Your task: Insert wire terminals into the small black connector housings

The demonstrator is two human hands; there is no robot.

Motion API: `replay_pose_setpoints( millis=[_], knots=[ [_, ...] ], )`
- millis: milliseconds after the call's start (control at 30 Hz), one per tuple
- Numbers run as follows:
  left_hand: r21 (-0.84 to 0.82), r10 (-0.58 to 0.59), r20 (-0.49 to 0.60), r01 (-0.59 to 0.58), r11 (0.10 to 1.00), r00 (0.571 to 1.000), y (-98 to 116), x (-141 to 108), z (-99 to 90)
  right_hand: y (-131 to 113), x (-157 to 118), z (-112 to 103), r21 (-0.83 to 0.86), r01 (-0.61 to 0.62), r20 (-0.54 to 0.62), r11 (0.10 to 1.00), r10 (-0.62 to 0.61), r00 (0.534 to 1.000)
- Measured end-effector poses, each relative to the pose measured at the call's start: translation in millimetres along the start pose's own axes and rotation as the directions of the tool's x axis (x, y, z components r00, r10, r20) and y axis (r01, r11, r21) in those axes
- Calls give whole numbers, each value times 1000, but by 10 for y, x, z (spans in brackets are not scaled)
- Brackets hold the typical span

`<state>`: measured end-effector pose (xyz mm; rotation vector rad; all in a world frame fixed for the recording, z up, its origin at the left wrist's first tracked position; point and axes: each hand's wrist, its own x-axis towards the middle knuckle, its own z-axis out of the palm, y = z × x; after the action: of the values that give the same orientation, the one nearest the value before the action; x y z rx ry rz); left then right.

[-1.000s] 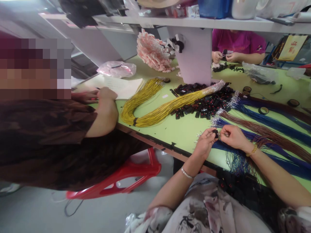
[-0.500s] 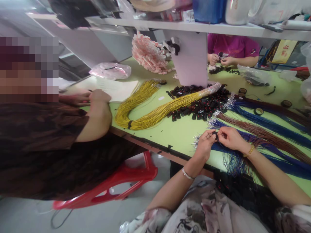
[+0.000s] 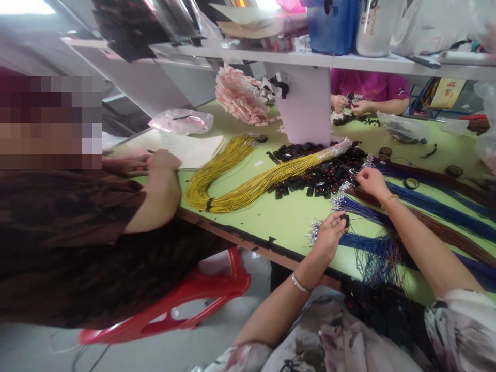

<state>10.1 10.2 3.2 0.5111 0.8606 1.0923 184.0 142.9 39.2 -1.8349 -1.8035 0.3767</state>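
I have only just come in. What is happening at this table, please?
A person's left hand holds a small black part above the green table. The right hand is apart from it, near the metal-tipped ends of the brown wires; whether it grips one is unclear. A bundle of yellow wires lies curved, one end over a pile of black parts. Across the table, a co-worker in a purple shirt handles something small and dark.
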Motion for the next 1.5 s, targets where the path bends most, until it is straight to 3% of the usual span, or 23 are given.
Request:
replay_pose_setpoints(
  millis=[133,200,367,500,900,1200,1333,1500],
  knots=[
    [-30,-2,13,3,1000,1000,3,1,-6,-188,-282,-73,349,78,56,934,-104,993],
    [-46,-7,23,8,999,1000,8,2,-6,-256,-484,-112,428,88,97,899,-142,985],
    [-84,-5,52,9,996,999,17,11,-11,-280,-942,-118,408,104,164,907,-184,969],
    [-103,0,61,6,995,998,5,31,-22,-240,-1132,-83,331,145,128,932,-197,972],
    [-92,6,75,1,996,997,-14,43,-45,-256,-1216,-77,182,222,102,958,-243,965],
    [-72,11,71,-6,997,997,-17,42,-52,-276,-1255,-42,24,355,27,934,-356,934],
    [-57,16,62,-12,998,998,-10,28,-39,-276,-1249,-21,82,344,54,935,-349,936],
    [-28,-1,54,2,1000,999,0,-1,-18,-215,-1214,41,375,154,167,914,-230,959]
  ],
)
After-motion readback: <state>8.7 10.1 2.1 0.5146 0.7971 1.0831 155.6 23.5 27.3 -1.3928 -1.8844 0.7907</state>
